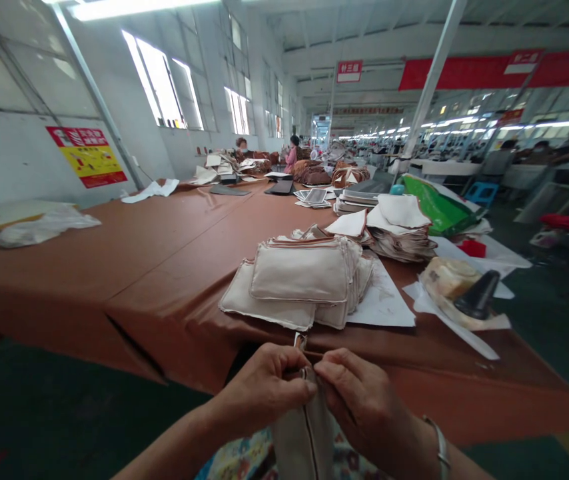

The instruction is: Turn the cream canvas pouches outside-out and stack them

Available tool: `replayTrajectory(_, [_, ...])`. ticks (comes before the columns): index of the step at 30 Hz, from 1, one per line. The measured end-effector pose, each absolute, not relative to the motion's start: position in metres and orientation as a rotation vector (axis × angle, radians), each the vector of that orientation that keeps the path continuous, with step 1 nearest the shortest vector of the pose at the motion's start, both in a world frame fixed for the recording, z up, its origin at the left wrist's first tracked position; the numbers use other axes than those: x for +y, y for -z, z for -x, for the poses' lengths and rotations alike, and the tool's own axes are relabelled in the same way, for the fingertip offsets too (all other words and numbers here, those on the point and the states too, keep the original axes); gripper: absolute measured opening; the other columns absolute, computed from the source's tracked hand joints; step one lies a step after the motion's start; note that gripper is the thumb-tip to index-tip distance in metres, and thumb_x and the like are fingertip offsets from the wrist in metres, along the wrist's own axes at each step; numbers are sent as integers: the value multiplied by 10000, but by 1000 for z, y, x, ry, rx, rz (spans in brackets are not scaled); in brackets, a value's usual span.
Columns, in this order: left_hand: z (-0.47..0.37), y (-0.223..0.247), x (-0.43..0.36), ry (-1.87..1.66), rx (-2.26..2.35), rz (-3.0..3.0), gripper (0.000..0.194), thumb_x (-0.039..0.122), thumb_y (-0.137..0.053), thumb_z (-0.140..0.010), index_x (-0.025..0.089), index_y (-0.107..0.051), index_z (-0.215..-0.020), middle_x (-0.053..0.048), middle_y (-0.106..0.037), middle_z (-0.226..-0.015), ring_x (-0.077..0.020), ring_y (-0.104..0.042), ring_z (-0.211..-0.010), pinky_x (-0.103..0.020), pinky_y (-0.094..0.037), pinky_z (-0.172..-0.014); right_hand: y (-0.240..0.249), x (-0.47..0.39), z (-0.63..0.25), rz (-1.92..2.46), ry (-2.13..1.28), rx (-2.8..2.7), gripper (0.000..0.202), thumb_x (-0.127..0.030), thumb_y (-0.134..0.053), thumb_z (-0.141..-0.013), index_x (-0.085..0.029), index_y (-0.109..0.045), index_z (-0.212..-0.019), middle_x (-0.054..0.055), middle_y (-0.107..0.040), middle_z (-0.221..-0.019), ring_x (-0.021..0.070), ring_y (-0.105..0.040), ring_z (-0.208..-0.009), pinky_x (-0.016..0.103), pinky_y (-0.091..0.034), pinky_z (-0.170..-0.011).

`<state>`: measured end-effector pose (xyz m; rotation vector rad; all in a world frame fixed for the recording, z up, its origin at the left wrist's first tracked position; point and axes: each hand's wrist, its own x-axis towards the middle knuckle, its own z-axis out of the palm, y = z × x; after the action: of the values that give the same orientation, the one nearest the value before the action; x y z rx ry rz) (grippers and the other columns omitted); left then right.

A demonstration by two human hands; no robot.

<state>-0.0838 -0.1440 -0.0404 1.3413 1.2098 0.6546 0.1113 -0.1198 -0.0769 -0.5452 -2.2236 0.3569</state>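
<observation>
A pale grey-beige sewn fabric piece [292, 437] with a dark seam line down its middle hangs over my lap, in front of the table edge. My left hand [279, 380] pinches its upper end, thumb on top near the seam. Close beside it, my right hand [352, 387] grips the same end from the right, fingers curled inward. A small white and brown tip [299, 340] sticks up just beyond my fingers. On the table right past my hands lies a stack of cream sewn panels [299, 270] with frayed brown edges.
Brown sheeting covers the table [164, 260]. White paper [384, 293] lies under the stack. At right are a black cone-shaped object [479, 297], a yellowish block [449, 277], more stacked panels [399, 223] and a green bag [434, 203]. A clear plastic bag [47, 225] lies left. People work far back.
</observation>
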Motion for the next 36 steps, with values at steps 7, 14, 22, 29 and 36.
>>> replayTrajectory(7, [72,33,-147,-619,1257,-1569,132,184,-530,-740,101,-633,-729,39,-371,-621,-91,-284,-586,-208,-226,-489,71,-119,-108,558,-308,-2293,182,-43,-412,-874,-183,-527,-888,76,-575,-764,215,-555,-701,316,-482,-610])
replayTrajectory(14, [74,34,-143,-501,1141,-1472,46,142,-529,-678,144,-514,-635,61,-338,-575,-69,-235,-523,-232,-154,-454,41,-97,-128,578,-786,-2354,260,14,-405,-721,-207,-521,-795,-5,-524,-737,144,-490,-646,247,-405,-584])
replayTrajectory(22, [77,28,-145,-579,1011,-1353,180,233,-646,-722,141,-508,-653,62,-353,-588,-67,-245,-537,-232,-170,-484,44,-106,-125,503,-1329,-1951,270,-416,-430,-970,-194,-576,-1019,70,-562,-996,207,-543,-890,320,-457,-793])
replayTrajectory(29, [84,27,-151,-631,1088,-1313,266,265,-743,-697,122,-582,-854,51,-466,-675,-80,-356,-597,-186,-274,-511,69,-111,-120,708,-1503,-1939,343,-458,-536,-936,-155,-536,-774,-24,-441,-702,110,-370,-625,216,-307,-533])
replayTrajectory(36, [89,29,-159,-945,1236,-1954,48,128,-622,-806,135,-636,-761,9,-520,-742,-101,-482,-678,-192,-362,-600,65,-118,-120,784,-1662,-1792,380,-466,-540,-936,-112,-643,-844,0,-497,-714,106,-388,-633,211,-297,-539])
